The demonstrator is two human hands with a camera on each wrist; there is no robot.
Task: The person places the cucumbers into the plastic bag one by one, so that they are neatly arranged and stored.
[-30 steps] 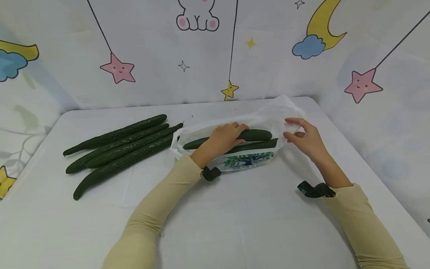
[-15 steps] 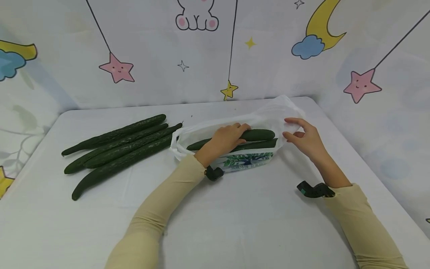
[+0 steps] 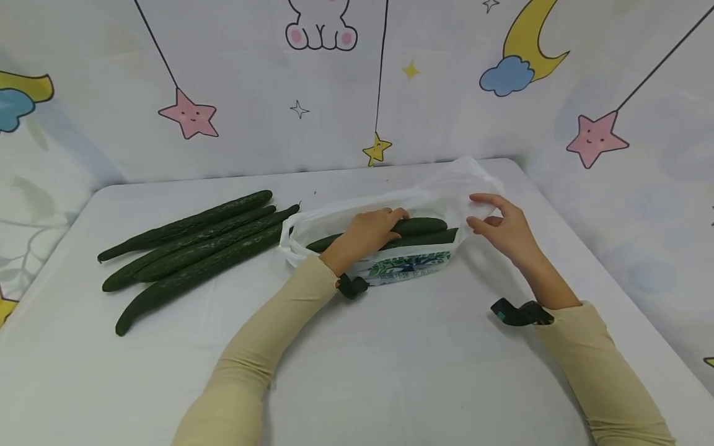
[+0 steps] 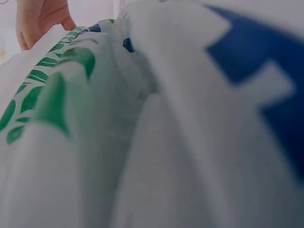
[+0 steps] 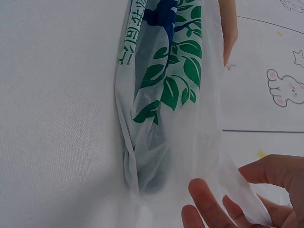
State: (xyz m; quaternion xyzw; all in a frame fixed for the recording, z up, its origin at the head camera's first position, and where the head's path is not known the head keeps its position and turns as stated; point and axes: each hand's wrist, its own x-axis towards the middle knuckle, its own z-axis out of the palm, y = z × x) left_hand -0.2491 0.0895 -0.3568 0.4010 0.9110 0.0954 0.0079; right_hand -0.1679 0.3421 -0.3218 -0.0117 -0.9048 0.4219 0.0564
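Four long, dark-green, ridged cucumbers point(image 3: 206, 249) lie close together on the left of the white-covered desk point(image 3: 390, 371), slanting toward a thin, translucent white plastic bag point(image 3: 312, 217). The bag lies on its side, its mouth spread and a green-and-blue tree print point(image 3: 409, 265) with lettering on its near side. Inside it lie two smooth-looking dark-green cucumbers, side by side: the farther one point(image 3: 426, 225) and the nearer one point(image 3: 426, 240). Of the two hands, the left hand point(image 3: 365, 232) reaches into the bag and grips the farther one, fingers bent over it, thumb on the near side. The right hand point(image 3: 502, 226) holds the bag's plastic film at the right end between curved fingers and thumb, the thumb and index fingertips apart. Beige sleeves point(image 3: 240, 371) cover both forearms; a white backdrop point(image 3: 251, 74) with cartoon stars and moons stands behind.
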